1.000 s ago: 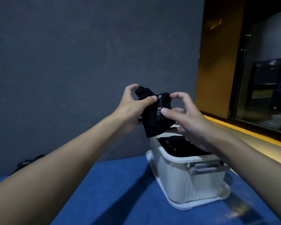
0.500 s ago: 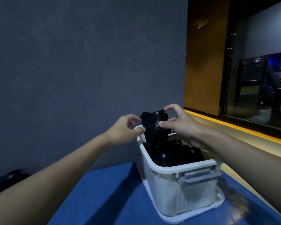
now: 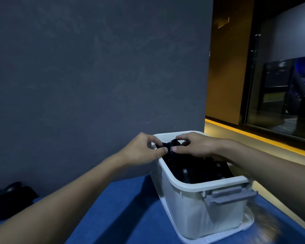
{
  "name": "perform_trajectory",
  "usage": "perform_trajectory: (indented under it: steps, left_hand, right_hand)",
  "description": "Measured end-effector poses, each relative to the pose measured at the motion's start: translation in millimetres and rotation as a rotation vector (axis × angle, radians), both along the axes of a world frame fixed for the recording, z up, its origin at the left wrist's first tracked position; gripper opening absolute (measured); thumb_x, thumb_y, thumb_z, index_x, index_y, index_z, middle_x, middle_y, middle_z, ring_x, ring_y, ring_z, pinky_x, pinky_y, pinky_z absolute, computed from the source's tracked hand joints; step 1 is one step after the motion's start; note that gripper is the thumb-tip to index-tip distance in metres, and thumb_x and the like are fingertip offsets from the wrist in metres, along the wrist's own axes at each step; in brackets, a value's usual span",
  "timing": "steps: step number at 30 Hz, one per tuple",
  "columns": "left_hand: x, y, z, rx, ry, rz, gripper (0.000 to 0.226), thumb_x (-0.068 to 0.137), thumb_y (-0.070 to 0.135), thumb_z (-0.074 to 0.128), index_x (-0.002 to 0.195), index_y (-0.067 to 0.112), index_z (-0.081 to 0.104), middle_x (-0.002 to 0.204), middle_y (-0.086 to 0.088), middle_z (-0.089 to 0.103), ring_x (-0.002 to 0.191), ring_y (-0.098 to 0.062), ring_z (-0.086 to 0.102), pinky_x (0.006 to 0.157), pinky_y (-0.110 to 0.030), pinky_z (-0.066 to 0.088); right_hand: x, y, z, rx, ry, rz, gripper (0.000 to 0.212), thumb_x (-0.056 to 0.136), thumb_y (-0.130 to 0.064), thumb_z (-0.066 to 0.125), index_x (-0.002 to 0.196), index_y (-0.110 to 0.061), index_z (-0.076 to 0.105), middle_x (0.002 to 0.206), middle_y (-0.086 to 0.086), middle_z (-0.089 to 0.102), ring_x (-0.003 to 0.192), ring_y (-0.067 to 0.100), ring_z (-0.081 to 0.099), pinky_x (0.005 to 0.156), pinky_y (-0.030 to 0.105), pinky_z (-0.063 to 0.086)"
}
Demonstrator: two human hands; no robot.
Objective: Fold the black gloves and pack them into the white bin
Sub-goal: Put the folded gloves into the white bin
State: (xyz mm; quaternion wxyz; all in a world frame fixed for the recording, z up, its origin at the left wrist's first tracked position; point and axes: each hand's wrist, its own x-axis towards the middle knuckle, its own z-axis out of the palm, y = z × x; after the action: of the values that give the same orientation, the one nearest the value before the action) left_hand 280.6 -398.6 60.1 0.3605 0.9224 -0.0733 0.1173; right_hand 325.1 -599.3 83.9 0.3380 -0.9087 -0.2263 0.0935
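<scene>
A folded black glove [image 3: 169,146] is pinched at its 9 o'clock end by the thumb and fingers of the left hand [image 3: 143,150], and at its 3 o'clock end by those of the right hand [image 3: 195,147]. Its long axis is thus laid from 9 to 3 o'clock, with a white-printed tab turned toward the camera; which end is the cuff cannot be told. It is held low at the far end of the white bin [image 3: 209,187], over the packed black gloves [image 3: 201,170]. The bin is stood on a blue table [image 3: 127,217], its grey latch [image 3: 231,196] at 5 o'clock. Loose black gloves [image 3: 9,196] are seen at 8 o'clock.
</scene>
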Motion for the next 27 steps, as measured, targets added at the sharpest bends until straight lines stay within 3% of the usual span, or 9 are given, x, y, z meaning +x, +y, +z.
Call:
perform_trajectory:
  steps: [3, 6, 8, 13, 19, 24, 27]
  left_hand:
    - [3.7, -2.1, 1.1, 0.035, 0.01, 0.008, 0.012, 0.085, 0.032, 0.072, 0.089, 0.023, 0.077, 0.066, 0.01, 0.049, 0.047, 0.003, 0.049, 0.046, -0.009, 0.032]
    - [6.5, -6.1, 0.7, 0.044, 0.056, 0.022, 0.015, 0.071, 0.046, 0.07, 0.081, 0.037, 0.076, 0.099, 0.0, 0.053, 0.071, -0.004, 0.058, 0.06, -0.015, 0.039]
    - [8.2, -7.5, -0.2, 0.06, 0.056, 0.03, 0.018, 0.061, 0.051, 0.064, 0.073, 0.044, 0.075, 0.112, -0.004, 0.058, 0.074, -0.006, 0.056, 0.067, -0.019, 0.042]
    - [9.4, -9.1, -2.1, 0.092, 0.03, 0.019, 0.013, 0.064, 0.047, 0.058, 0.058, 0.052, 0.069, 0.097, -0.007, 0.062, 0.085, -0.008, 0.045, 0.067, -0.016, 0.039]
    - [11.2, -7.8, -3.8, 0.112, 0.02, 0.007, 0.014, 0.063, 0.051, 0.056, 0.06, 0.053, 0.069, 0.102, -0.006, 0.059, 0.082, -0.001, 0.049, 0.068, -0.016, 0.041]
    - [7.4, -6.6, -2.5, 0.106, -0.024, 0.02, 0.022, 0.071, 0.055, 0.058, 0.08, 0.043, 0.074, 0.096, 0.001, 0.062, 0.068, 0.0, 0.053, 0.065, -0.018, 0.04]
    - [-6.2, -1.9, 1.0, 0.132, -0.099, 0.055, 0.032, 0.083, 0.054, 0.058, 0.105, 0.033, 0.07, 0.102, 0.005, 0.06, 0.088, -0.007, 0.058, 0.075, -0.022, 0.044]
  right_hand:
    - [4.5, -7.1, -0.3, -0.013, 0.008, 0.029, 0.074, 0.087, -0.045, 0.068, 0.149, -0.03, 0.031, 0.125, 0.001, 0.056, 0.111, 0.017, 0.059, 0.096, 0.029, 0.048]
    - [11.4, -10.1, -4.3, -0.052, -0.006, 0.048, 0.077, 0.084, -0.047, 0.069, 0.149, -0.034, 0.031, 0.133, 0.001, 0.052, 0.117, 0.018, 0.056, 0.103, 0.034, 0.046]
    - [14.1, -10.1, -7.2, -0.09, -0.013, 0.059, 0.074, 0.086, -0.047, 0.068, 0.149, -0.032, 0.032, 0.138, 0.0, 0.051, 0.12, 0.019, 0.054, 0.106, 0.036, 0.044]
    - [19.4, -11.4, -10.3, -0.162, -0.031, 0.081, 0.073, 0.089, -0.047, 0.063, 0.151, -0.028, 0.029, 0.144, 0.002, 0.049, 0.127, 0.019, 0.05, 0.109, 0.035, 0.04]
    - [20.1, -16.2, -8.8, -0.132, -0.037, 0.082, 0.076, 0.085, -0.05, 0.065, 0.15, -0.028, 0.032, 0.142, -0.003, 0.051, 0.125, 0.016, 0.051, 0.109, 0.036, 0.041]
    - [12.7, -16.0, -4.7, -0.13, -0.061, 0.07, 0.076, 0.086, -0.049, 0.065, 0.15, -0.027, 0.031, 0.143, -0.002, 0.048, 0.123, 0.015, 0.049, 0.104, 0.031, 0.041]
    - [0.7, -14.6, 6.8, -0.083, -0.085, 0.041, 0.073, 0.085, -0.048, 0.067, 0.148, -0.028, 0.035, 0.14, 0.0, 0.048, 0.118, 0.016, 0.047, 0.093, 0.028, 0.041]
